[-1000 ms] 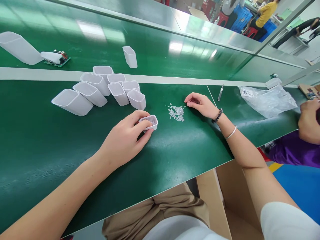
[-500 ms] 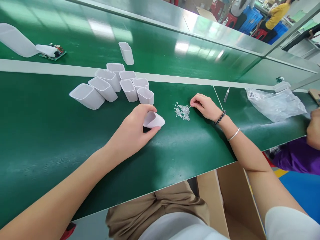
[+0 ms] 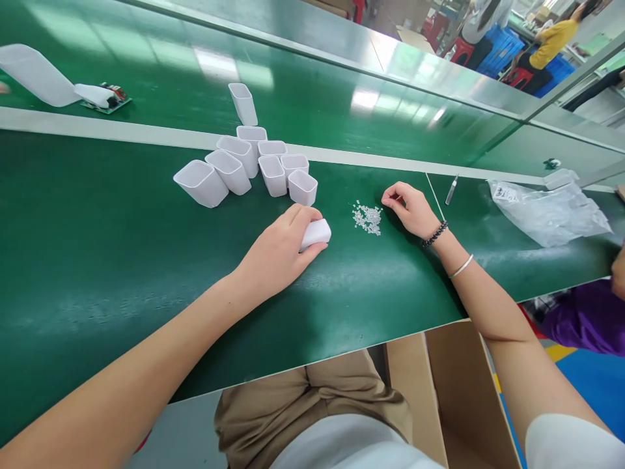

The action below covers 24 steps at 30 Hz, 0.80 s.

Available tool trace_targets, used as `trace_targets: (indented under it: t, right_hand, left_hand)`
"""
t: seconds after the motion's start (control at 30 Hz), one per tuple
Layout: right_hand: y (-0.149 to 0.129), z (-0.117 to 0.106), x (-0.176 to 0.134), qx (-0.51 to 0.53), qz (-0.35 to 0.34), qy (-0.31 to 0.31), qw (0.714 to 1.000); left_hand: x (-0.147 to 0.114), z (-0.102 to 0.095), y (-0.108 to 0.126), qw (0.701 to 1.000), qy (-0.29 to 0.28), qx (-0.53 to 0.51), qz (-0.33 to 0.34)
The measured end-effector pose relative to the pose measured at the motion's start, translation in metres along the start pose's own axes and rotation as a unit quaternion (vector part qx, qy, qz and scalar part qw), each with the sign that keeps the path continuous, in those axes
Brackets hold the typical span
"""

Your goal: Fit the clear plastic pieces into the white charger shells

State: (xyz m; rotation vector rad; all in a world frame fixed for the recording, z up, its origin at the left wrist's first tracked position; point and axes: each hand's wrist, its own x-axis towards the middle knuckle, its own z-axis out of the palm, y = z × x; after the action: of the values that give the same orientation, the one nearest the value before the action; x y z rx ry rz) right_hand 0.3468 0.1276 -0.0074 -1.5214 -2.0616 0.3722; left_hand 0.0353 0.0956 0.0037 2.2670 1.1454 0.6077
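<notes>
My left hand [image 3: 280, 251] is closed around a white plastic casing [image 3: 316, 234], its thumb and fingers on opposite sides. The casing lies tilted, with a closed, smooth face showing and its opening hidden. My right hand [image 3: 407, 207] rests at the right edge of a small pile of clear plastic bits [image 3: 367, 219], thumb and index finger pinched together. Whatever may be between those fingertips is too small to make out. Beyond my left hand, several open-topped white casings [image 3: 201, 184] stand in a cluster on the green table [image 3: 273, 339].
A single white casing [image 3: 243, 104] stands behind the pale strip. At far left lies a white part with a circuit board [image 3: 108, 98]. To the right are a tweezer-like tool [image 3: 452, 190] and a clear plastic bag [image 3: 547, 212]. An open cardboard box [image 3: 463, 384] sits below the table edge.
The casing in my left hand has turned, so its open end no longer shows. My right hand stays beside the clear bits, still pinched. The whole view has shifted slightly.
</notes>
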Motion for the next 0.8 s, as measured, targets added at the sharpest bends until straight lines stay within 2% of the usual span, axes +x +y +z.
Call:
trace_targets:
  t: [0.1, 0.17, 0.27, 0.33, 0.4, 0.5, 0.6, 0.7, 0.8]
  right_hand:
    - [-0.002, 0.0, -0.001, 0.005, 0.002, -0.007, 1.0]
    - [-0.002, 0.0, -0.001, 0.005, 0.001, -0.011, 1.0]
    - [-0.002, 0.0, -0.001, 0.003, 0.002, -0.01, 1.0]
    - [-0.001, 0.0, -0.001, 0.001, 0.003, -0.008, 1.0]
    - [-0.001, 0.0, -0.001, 0.003, 0.003, -0.008, 1.0]
    - [-0.001, 0.0, -0.001, 0.01, 0.004, -0.004, 1.0]
    - [-0.003, 0.0, -0.002, 0.015, 0.003, -0.002, 1.0]
    - [-0.005, 0.001, -0.002, 0.007, -0.002, -0.006, 1.0]
    - [-0.006, 0.001, -0.002, -0.001, -0.005, -0.009, 1.0]
  left_hand:
    - [0.001, -0.002, 0.001, 0.998, 0.005, -0.048, -0.05]
    - [0.001, -0.003, 0.0, 0.997, 0.034, -0.035, -0.052]
    - [0.002, -0.005, -0.005, 0.997, 0.057, 0.049, 0.012]
    - [0.003, -0.009, -0.007, 0.992, 0.019, 0.11, 0.063]
    - [0.003, -0.012, -0.007, 0.988, -0.019, 0.131, 0.083]
    - [0.003, -0.015, -0.004, 0.996, -0.04, 0.066, 0.034]
    - [0.002, -0.014, 0.001, 0.999, -0.038, 0.012, -0.019]
    - [0.002, -0.013, 0.003, 0.999, -0.017, 0.029, -0.008]
    - [0.002, -0.013, 0.001, 0.999, -0.002, 0.047, -0.027]
